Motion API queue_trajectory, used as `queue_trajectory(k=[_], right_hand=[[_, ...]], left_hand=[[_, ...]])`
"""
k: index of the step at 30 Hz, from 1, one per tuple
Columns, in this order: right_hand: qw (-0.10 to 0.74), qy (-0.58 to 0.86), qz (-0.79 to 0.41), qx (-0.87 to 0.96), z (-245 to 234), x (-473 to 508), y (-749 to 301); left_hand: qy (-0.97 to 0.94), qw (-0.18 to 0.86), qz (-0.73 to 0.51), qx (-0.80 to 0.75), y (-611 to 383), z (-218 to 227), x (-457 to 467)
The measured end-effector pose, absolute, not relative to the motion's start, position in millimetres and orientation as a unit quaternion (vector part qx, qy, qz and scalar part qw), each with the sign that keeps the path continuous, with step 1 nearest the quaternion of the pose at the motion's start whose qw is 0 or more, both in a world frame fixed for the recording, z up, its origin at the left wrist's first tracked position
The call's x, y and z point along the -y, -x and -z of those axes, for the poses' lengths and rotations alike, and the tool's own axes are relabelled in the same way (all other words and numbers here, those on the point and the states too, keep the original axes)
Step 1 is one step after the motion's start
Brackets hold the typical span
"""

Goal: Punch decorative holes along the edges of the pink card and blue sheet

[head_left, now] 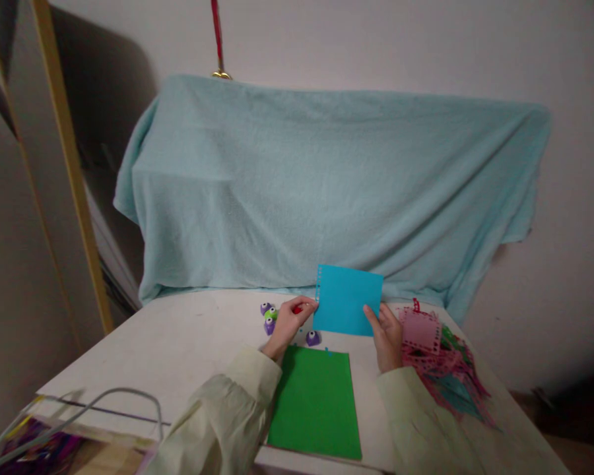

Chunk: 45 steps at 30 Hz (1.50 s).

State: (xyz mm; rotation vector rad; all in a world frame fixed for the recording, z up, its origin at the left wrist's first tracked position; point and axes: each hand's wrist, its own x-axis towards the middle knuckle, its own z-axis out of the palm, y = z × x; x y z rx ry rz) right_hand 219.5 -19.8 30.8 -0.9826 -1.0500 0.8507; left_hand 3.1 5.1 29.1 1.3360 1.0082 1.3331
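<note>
Paper (347,300); left hand (293,318) curled at edge; right hand (389,335) pinching

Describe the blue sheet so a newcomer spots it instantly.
Start at the pale blue cloth at the back of the white table. Before its lower edge, the right hand holds up a bright blue sheet. Unlike the green rectangle lying flat nearer the person, it is raised, with a row of cutouts down its left edge.

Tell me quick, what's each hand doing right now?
Left hand: closed on a small red object.
Right hand: holding the blue sheet near its right edge.
</note>
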Motion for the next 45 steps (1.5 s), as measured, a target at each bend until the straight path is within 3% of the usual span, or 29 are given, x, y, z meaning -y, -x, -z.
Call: queue_trajectory(k=[12, 45], right_hand=[[0.665, 0.438, -0.375, 0.475, -25.5, 18.0, -221.1], [0.667, 0.442, -0.358, 0.482, -20.9, 14.2, -224.1]], left_hand=[[-0.558, 0.437, -0.567, -0.419, -4.2, -31.6, -3.4], [-0.536, 0.481, -0.555, -0.416, -2.3, -27.5, -6.7]])
